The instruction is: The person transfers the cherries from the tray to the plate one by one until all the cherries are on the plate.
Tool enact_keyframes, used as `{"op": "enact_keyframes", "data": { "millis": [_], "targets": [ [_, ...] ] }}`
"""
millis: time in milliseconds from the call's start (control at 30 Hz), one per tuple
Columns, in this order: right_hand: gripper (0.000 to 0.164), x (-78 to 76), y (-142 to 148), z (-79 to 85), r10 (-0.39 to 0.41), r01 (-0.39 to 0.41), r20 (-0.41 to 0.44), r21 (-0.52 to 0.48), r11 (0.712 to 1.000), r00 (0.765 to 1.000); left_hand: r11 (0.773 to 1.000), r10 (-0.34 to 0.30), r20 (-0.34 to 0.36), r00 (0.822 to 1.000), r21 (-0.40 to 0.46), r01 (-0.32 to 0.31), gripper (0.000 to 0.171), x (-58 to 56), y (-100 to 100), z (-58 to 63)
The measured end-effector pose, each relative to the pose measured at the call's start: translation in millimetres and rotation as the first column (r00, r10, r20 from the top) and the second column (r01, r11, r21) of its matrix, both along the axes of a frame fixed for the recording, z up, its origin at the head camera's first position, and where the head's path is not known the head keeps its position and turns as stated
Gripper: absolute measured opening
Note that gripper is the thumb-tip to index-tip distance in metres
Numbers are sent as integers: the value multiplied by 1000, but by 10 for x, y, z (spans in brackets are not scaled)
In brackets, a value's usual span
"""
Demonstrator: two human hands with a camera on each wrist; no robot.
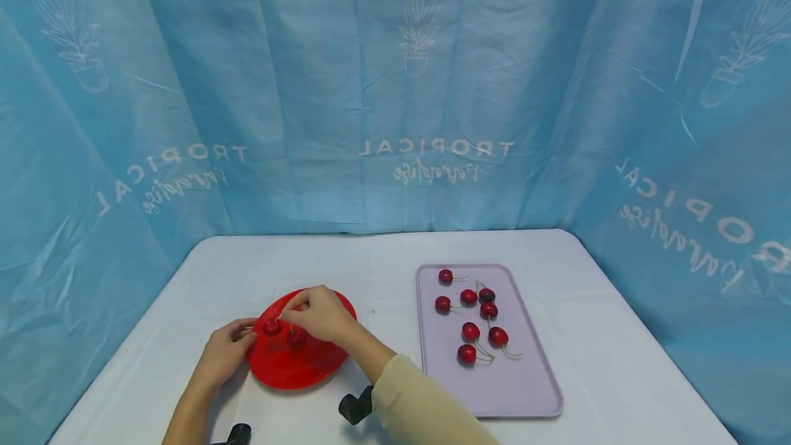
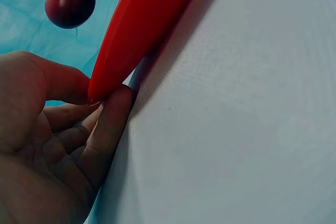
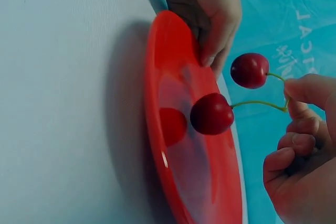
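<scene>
A shiny red plate (image 1: pixel 296 373) lies on the left part of the white table. My left hand (image 1: pixel 225 352) grips its left rim, with the thumb on the upper side and fingers underneath in the left wrist view (image 2: pixel 47 145). Over the plate, my right hand (image 1: pixel 324 316) pinches the joined green stems of two dark red cherries between thumb and fingertip. One cherry (image 3: pixel 211 114) hangs close over the plate's surface, its reflection showing below. The other cherry (image 3: pixel 250 70) dangles nearer my left hand.
A pale purple tray (image 1: pixel 488 397) stands on the right of the table. Several stemmed cherries (image 1: pixel 471 332) lie scattered across its far and middle parts. Black wrist mounts (image 1: pixel 356 407) sit by both wrists. A blue printed curtain (image 1: pixel 395 108) hangs behind and beside the table.
</scene>
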State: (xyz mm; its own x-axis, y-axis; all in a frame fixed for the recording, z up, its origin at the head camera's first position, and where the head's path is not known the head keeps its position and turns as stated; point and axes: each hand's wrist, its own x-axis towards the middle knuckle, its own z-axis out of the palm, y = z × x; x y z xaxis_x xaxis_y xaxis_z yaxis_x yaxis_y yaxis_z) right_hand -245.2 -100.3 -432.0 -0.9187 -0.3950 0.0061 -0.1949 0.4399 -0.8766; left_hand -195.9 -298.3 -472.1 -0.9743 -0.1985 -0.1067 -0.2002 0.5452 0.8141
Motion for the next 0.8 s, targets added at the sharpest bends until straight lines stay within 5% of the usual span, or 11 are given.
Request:
{"op": "enact_keyframes", "data": {
  "millis": [800],
  "targets": [
    [6, -58, 9, -255, -89, 89, -5, 29, 996, 996, 1000, 7, -20, 1000, -7, -7, 42, 5, 14, -16]
  ]
}}
